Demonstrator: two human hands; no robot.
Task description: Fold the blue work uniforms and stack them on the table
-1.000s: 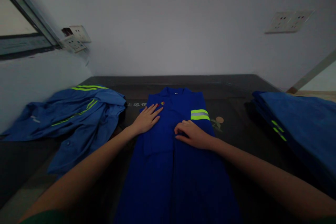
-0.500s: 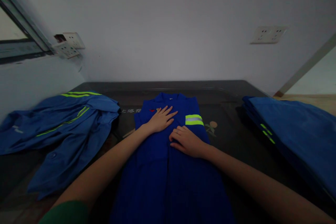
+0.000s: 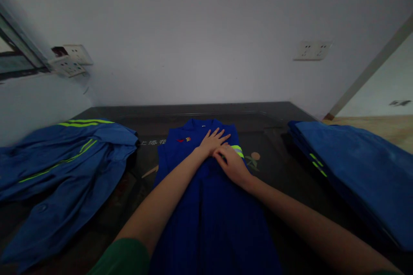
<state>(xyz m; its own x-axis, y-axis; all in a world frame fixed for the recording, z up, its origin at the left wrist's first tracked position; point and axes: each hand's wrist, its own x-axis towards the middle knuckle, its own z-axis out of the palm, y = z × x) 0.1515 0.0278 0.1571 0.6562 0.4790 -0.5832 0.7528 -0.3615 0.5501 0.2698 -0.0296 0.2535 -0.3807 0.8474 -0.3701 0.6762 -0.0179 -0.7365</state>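
Note:
A blue work uniform (image 3: 182, 163) lies folded on the dark table, collar away from me, with a small red and yellow emblem on its chest. My left hand (image 3: 212, 142) rests flat on the upper chest, fingers spread. Just right of it and touching or overlapping it, my right hand (image 3: 232, 164) has its fingers curled at the folded sleeve. The sleeve's lime-and-silver reflective band (image 3: 238, 150) shows beside these fingers, and a bit of lime shows under them. My right fingertips are partly hidden.
A loose blue garment with lime stripes (image 3: 74, 163) is spread on the left. On the right stands a stack of folded blue garments (image 3: 358, 159). The dark table (image 3: 267, 124) meets a white wall with power sockets (image 3: 312, 50).
My left hand has slid right across the chest, uncovering the emblem. My right hand has moved slightly up onto the reflective band, close against the left. The view has turned slightly right.

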